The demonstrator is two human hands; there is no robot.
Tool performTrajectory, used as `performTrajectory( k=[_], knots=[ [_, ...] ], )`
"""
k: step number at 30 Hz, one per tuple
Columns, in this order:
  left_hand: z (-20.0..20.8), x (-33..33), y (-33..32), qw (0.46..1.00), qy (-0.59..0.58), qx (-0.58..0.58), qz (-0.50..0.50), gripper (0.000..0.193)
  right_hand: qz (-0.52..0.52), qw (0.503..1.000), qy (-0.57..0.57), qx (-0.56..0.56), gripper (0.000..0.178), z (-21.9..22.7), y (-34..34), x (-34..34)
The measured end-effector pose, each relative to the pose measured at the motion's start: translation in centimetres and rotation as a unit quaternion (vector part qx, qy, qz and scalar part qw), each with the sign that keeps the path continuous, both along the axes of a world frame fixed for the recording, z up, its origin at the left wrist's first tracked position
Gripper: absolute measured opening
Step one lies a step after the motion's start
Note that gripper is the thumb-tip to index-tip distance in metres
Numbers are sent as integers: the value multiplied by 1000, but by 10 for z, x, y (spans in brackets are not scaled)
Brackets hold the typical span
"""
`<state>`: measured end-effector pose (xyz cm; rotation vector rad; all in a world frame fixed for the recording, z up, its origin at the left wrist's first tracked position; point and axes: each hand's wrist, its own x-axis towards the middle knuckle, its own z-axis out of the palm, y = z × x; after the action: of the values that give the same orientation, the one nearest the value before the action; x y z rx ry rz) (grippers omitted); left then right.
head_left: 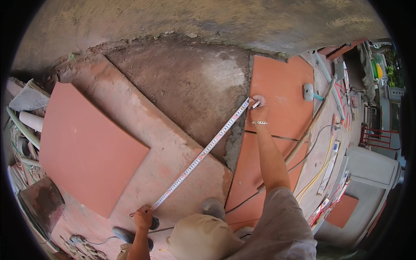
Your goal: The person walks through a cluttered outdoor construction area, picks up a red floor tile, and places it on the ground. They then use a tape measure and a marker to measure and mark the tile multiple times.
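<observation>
Across mid-frame, I saw the tape measure (200, 157) slant between the left hand (142, 217), lower left, and right hand (259, 109), both gripping it.

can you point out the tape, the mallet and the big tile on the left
Tape (200, 156): head view, midway along its stretched blade.
Mallet (308, 92): head view, on its grey head.
Left tile (91, 149): head view, middle of its flat upper face.

We're on a building site: orange slabs (277, 82) at our right hand (258, 108), rough ground (186, 82) left of it
</observation>
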<state>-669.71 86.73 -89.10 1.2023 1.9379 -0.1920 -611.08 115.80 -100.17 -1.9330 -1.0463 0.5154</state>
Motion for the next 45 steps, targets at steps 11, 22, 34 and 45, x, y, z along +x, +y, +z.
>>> performTrajectory(
  k=[11,22,34,45],
  knots=[
    [-6,-5,-5,1000,-9,-1,-15,27,-2,996,-86,6,14,13,-1,-10],
    [-18,-9,-12,998,-10,45,-34,25,-17,1000,-5,9,12,17,0,-16],
    [-11,-6,-5,999,-14,-11,-27,25,-22,1000,-11,18,14,26,-1,-24],
    [-11,-6,-6,1000,-5,-17,-20,28,-14,1000,-27,8,18,21,-1,-20]
  ],
)
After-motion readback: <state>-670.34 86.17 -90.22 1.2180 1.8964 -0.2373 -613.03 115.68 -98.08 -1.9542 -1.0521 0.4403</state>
